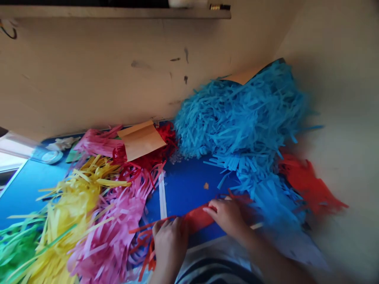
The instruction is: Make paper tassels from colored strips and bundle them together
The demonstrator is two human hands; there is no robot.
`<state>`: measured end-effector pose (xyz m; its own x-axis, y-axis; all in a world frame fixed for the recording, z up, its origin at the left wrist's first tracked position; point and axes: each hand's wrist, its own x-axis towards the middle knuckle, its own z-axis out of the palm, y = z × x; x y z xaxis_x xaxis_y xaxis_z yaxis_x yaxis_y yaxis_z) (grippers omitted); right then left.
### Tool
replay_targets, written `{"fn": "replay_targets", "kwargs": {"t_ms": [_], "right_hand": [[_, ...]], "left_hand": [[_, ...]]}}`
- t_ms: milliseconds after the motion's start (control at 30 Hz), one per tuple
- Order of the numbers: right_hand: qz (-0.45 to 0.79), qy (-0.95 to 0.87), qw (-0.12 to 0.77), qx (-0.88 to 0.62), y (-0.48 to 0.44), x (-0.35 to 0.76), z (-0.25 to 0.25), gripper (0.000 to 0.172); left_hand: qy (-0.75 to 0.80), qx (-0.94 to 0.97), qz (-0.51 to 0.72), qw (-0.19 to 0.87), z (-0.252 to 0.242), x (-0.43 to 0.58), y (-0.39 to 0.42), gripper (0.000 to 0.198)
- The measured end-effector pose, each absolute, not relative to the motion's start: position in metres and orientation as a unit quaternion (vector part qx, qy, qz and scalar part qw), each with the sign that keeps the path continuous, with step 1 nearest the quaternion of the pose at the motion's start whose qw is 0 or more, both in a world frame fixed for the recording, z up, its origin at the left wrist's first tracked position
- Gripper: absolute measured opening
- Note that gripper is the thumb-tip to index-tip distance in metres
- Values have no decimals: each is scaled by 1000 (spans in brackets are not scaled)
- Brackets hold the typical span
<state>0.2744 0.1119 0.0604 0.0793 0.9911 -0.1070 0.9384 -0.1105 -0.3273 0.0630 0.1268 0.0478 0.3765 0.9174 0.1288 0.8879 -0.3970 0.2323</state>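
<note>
Between my two hands a piece of red tissue paper point(197, 219) stretches low over the blue table, its ends cut into fringe. My left hand point(171, 238) grips it near the left end, where red strips hang down past the knuckles. Farther right, my right hand point(226, 215) has its fingers closed on the other part of the red paper, thumb pointing left. Just left of my left hand lies pink fringed paper point(118, 221). Blue fringed paper point(237, 118) is heaped beyond my right hand and trails down beside it.
Yellow fringed paper point(74, 209) and green fringed paper point(20, 244) cover the left of the blue table point(189, 177). Brown card point(142, 140) rests on dark red fringe. More red paper point(310, 183) lies at right, by the wall. A shelf point(118, 13) runs above.
</note>
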Motion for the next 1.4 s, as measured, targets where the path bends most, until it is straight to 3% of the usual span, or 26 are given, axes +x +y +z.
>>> {"fn": "replay_targets", "kwargs": {"t_ms": [367, 533, 633, 733, 833, 900, 1167, 1300, 1400], "right_hand": [[102, -674, 103, -725, 113, 272, 51, 24], [90, -645, 102, -752, 115, 279, 52, 21], [0, -614, 162, -772, 108, 288, 60, 12], [-14, -713, 247, -656, 94, 289, 67, 18], [94, -832, 208, -505, 85, 288, 65, 29], [127, -837, 172, -504, 86, 290, 61, 31], [142, -842, 131, -504, 102, 291, 60, 27], [109, -843, 145, -506, 105, 290, 56, 10], [94, -838, 159, -514, 102, 290, 55, 10]], "left_hand": [[537, 834, 108, 72, 48, 62, 132, 29], [545, 829, 118, 40, 54, 63, 133, 11], [461, 878, 123, 40, 58, 65, 135, 11], [349, 930, 100, 62, 62, 66, 137, 17], [336, 936, 82, 65, 69, 67, 133, 7], [359, 928, 72, 65, 74, 70, 128, 7], [406, 909, 87, 24, 66, 73, 125, 24], [430, 895, 110, 55, 65, 69, 125, 23], [443, 886, 130, 51, 64, 69, 121, 19]]}}
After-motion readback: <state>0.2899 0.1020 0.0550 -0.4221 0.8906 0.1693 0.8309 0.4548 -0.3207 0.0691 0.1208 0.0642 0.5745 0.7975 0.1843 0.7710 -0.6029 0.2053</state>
